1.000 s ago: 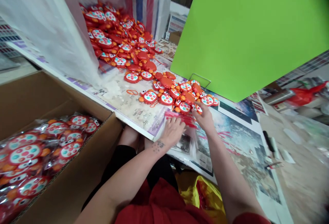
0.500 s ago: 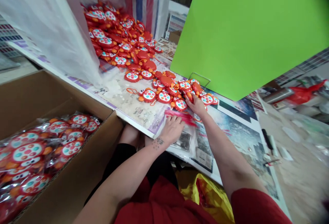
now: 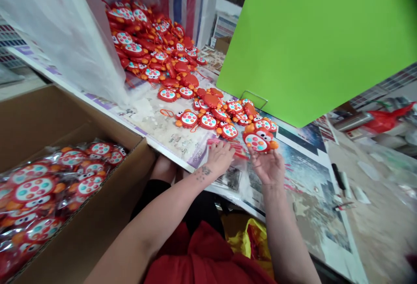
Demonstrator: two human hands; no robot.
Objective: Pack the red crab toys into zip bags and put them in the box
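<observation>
My right hand (image 3: 269,166) holds up a red crab-shaped toy (image 3: 259,140) by its lower edge, palm turned upward. The toy has googly eyes, orange claws and a white face with coloured dots. My left hand (image 3: 220,158) lies palm down on a small stack of clear plastic bags with red edges (image 3: 239,150), fingers out over them. Just beyond both hands is a loose cluster of the same toys (image 3: 208,121), some face up and others back up.
A large heap of these toys (image 3: 159,54) spills from a striped woven sack (image 3: 192,1) at the back. To the left stands a cardboard box (image 3: 107,214) with bagged toys (image 3: 35,188). A tall green board (image 3: 312,45) rises behind the cluster. Below the table edge is a yellow bag (image 3: 250,240).
My right hand has picked a toy out of the cluster, drawn it nearer and turned palm up with it. My left hand has stayed on the bags, shifting only slightly.
</observation>
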